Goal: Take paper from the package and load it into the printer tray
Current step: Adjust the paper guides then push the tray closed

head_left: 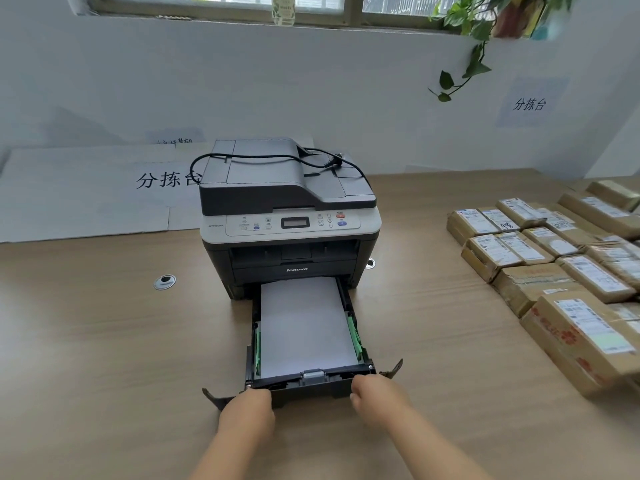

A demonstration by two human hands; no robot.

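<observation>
Two hands, left hand [250, 408] and right hand [375, 393], knuckles up, each grip closed on tray [311, 388] front edge.

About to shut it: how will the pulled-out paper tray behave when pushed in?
The tray probably slides straight; both hands, left and right, grip its front. The paper, lying flat between green guides, likely stays put.

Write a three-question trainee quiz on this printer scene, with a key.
1. True or false: the tray is pulled out with white paper lying in it.
2. What lies on top of the printer? A) power cord B) parcel C) plant
3. Which hands touch the tray's front edge?

Key:
1. True.
2. A, the power cord.
3. Both, the left hand and the right hand.
</observation>
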